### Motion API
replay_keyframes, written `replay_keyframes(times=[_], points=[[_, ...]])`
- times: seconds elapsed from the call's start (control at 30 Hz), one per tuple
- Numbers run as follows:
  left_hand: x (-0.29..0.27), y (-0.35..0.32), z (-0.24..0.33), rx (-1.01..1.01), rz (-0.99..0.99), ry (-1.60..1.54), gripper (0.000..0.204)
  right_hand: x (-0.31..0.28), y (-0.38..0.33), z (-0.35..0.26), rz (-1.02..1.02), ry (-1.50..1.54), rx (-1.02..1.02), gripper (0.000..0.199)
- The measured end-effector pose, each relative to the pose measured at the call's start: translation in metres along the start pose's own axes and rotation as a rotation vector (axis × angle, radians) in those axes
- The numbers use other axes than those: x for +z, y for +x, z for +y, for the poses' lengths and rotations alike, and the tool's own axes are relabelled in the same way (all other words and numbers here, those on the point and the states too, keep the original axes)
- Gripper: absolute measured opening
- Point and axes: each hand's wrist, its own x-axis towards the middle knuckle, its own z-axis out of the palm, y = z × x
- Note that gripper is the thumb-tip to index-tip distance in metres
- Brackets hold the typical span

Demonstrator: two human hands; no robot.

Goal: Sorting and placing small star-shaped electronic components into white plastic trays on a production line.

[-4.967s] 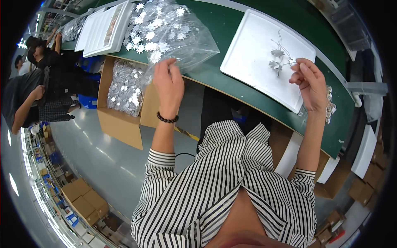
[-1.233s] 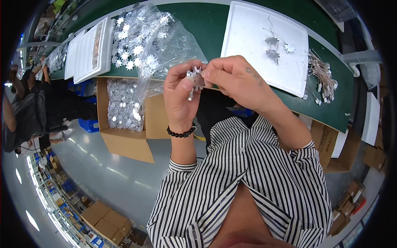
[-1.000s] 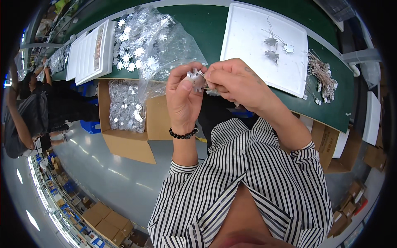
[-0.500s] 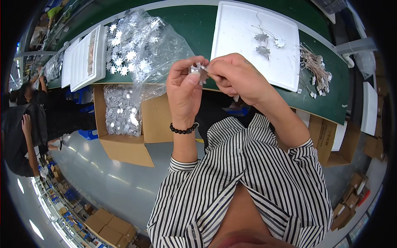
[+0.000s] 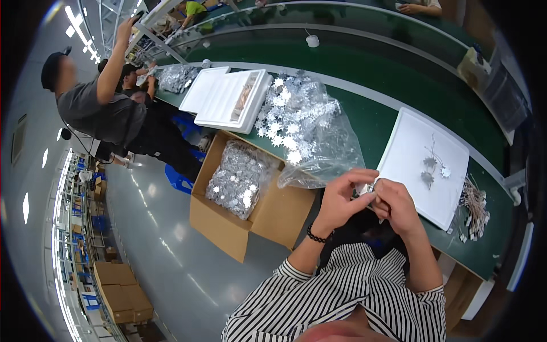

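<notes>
My left hand and my right hand meet in front of my chest, fingertips pinched together on a small silver snowflake piece. The left wrist carries a black bead bracelet. Just beyond the hands lies a white foam tray on the green bench, with a few silver snowflake ornaments on it. A clear plastic bag of silver snowflakes lies on the bench to the left of the tray.
An open cardboard box of bagged snowflakes stands on the floor at my left. White foam trays lie further left on the bench. A bundle of wires lies right of the tray. Other people work at far left.
My view has swung to the left, so the bench and tray now sit to the right. Both hands stay together on the small piece, now lower right in the picture.
</notes>
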Motion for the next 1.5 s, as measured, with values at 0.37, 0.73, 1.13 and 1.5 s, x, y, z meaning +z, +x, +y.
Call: replay_keyframes(times=[0.37,0.73,1.13,1.5], points=[[0.019,0.004,0.036,0.146,0.005,0.497,0.034,0.013,-0.005,0.001,0.179,0.027,-0.138,0.014],[0.032,-0.009,0.031,0.207,0.351,0.372,0.029,0.005,-0.001,0.005,0.176,-0.191,-0.202,0.024],[0.02,-0.042,0.07,0.334,0.414,0.284,0.022,0.048,0.0,-0.001,-0.051,-0.487,-0.36,0.03],[0.021,-0.066,0.078,0.205,0.502,0.133,0.023,0.012,-0.071,0.018,0.003,-0.81,-0.388,0.014]])
